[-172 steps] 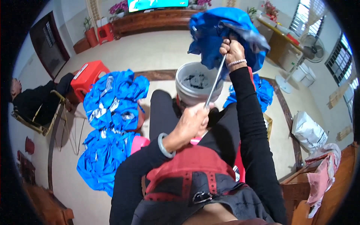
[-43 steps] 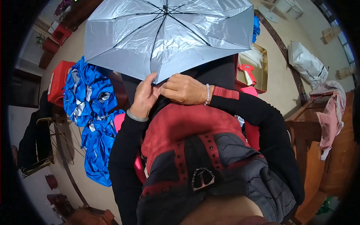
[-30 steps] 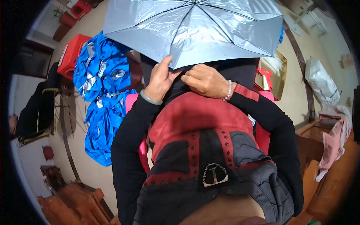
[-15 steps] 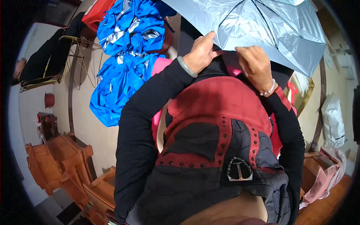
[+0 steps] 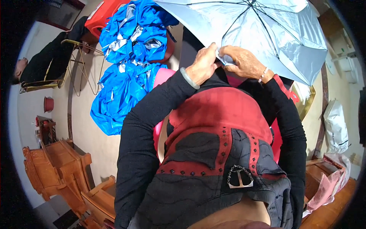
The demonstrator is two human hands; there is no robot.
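A silver umbrella (image 5: pixel 238 34) lies spread over my lap and beyond, its inner side with dark ribs facing me. My left hand (image 5: pixel 204 65), with a pale bangle at the wrist, pinches the near edge of the canopy. Close against it, my right hand (image 5: pixel 244 61), wearing a beaded bracelet, has its fingers closed on the same edge near a rib's end. The fingertips of both hands meet there, and whatever small part lies between them is hidden.
Bunched blue cloth with silver patches (image 5: pixel 133 38) is heaped at my left, beside a red plastic stool (image 5: pixel 101 19). Another person (image 5: pixel 45 57) sits at the far left. Carved wooden chairs (image 5: pixel 63 164) stand lower left; a white sack (image 5: pixel 335 126) rests at the right.
My right hand has moved left to join my left hand at the umbrella's edge. The canopy has shifted slightly, and more of its ribs and centre now show.
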